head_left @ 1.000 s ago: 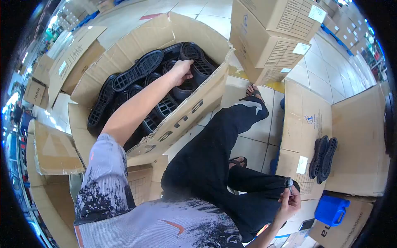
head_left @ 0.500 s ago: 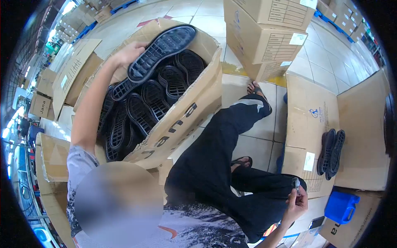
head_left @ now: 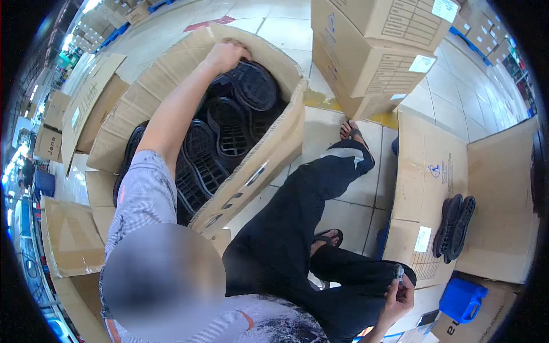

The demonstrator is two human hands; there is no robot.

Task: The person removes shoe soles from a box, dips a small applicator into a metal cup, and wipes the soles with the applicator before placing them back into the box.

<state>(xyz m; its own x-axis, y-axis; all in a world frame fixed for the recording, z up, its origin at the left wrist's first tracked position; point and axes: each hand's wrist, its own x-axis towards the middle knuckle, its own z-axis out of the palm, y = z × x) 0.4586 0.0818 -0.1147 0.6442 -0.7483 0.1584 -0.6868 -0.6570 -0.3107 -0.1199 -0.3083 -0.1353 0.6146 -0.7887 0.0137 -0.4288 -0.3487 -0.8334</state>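
My left hand (head_left: 227, 55) reaches into the far end of a large cardboard box (head_left: 260, 166). Its curled fingers are at the end of a black shoe sole (head_left: 255, 86) that lies on top of others; the fingertips are partly hidden. More black soles (head_left: 227, 120) with grid-patterned surfaces stand packed closely beneath my forearm. At the lower right, my right hand (head_left: 398, 300) pinches a small, shiny grey item (head_left: 398, 273) upright between thumb and fingers, near my knee. It is too small to name.
A pair of black soles (head_left: 454, 227) lies on a cardboard surface (head_left: 426, 171) at right, near a blue jug (head_left: 463, 300). Stacked cartons (head_left: 372, 63) stand beyond my foot. Opened cartons (head_left: 71, 237) line the left side.
My left hand has moved right and farther away, lowering the sole from above the box onto the others inside. My right hand still holds the small item, slightly lower in view.
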